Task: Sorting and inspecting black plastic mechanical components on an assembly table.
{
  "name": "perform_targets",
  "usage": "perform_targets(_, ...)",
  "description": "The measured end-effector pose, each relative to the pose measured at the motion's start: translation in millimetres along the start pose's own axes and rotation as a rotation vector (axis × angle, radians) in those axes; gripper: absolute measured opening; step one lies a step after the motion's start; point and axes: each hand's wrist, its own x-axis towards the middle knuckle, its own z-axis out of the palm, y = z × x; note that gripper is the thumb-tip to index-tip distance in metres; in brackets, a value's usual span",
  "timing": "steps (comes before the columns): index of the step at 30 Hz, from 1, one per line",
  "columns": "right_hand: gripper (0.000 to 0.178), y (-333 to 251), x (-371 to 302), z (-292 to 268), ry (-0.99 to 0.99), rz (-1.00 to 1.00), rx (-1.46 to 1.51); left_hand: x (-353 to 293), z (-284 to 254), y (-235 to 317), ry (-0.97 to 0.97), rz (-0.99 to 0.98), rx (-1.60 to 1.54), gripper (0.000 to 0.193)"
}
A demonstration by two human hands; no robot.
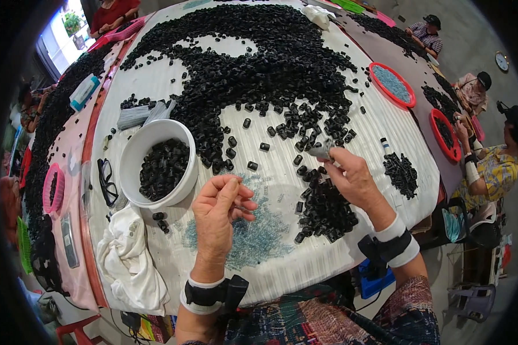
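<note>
My left hand (216, 210) is above a spread of tiny pale blue-grey pieces (265, 244) that look like small springs. Its thumb and forefinger are pinched together, and whatever is between them is too small to make out. In my right hand (351, 177) a small grey pointed piece (321, 152) is gripped between thumb and fingers. Beneath that hand lies a heap of small black plastic parts (328, 215). To the left of my left hand stands a white bucket (188, 150), partly filled with similar black parts.
A large mound of black parts (270, 63) covers the far table. Grey strips (135, 117), eyeglasses (106, 181) and a white cloth (126, 259) lie around the bucket. On the right are a smaller black pile (400, 174) and a red-rimmed tray (380, 70). Other people sit at both sides.
</note>
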Motion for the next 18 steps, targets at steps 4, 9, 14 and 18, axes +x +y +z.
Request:
perform_targets(4, 0.023, -0.6, -18.7, 4.6, -0.072, -0.309, -0.19, -0.6, 2.3, -1.6, -0.008, -0.029, 0.018, 0.016)
perform_targets(9, 0.017, 0.7, -30.1, 0.2, -0.104, -0.422, -0.32, -3.7, 6.8, -0.1, -0.009, -0.029, 0.078, 0.015)
perform_targets(14, 0.018, -15.9, -40.9, -15.6, -0.279, -0.274, -0.092, -5.3, 5.6, 2.3, -0.035, -0.024, 0.104, 0.015)
perform_targets(18, 0.018, -10.0, -53.8, -10.2, -0.269, -0.343, -0.155, -3.1, 8.6, 1.1, -0.026, -0.038, 0.121, 0.016)
